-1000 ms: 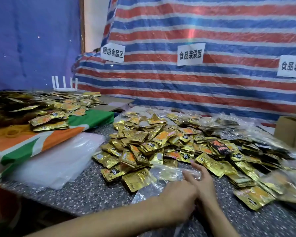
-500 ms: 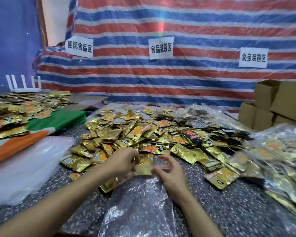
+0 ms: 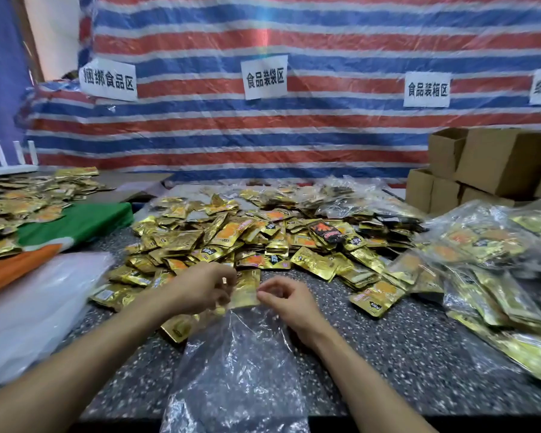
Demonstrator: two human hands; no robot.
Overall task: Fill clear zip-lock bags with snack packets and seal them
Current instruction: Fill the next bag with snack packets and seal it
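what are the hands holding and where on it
The left hand and right hand each pinch the clear bag at its top edge, one per side.

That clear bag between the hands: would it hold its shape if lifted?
Probably not: the clear bag looks thin and crinkled, so it would likely sag. With little inside it, it should feel light. Its glossy film may slip in the grip.
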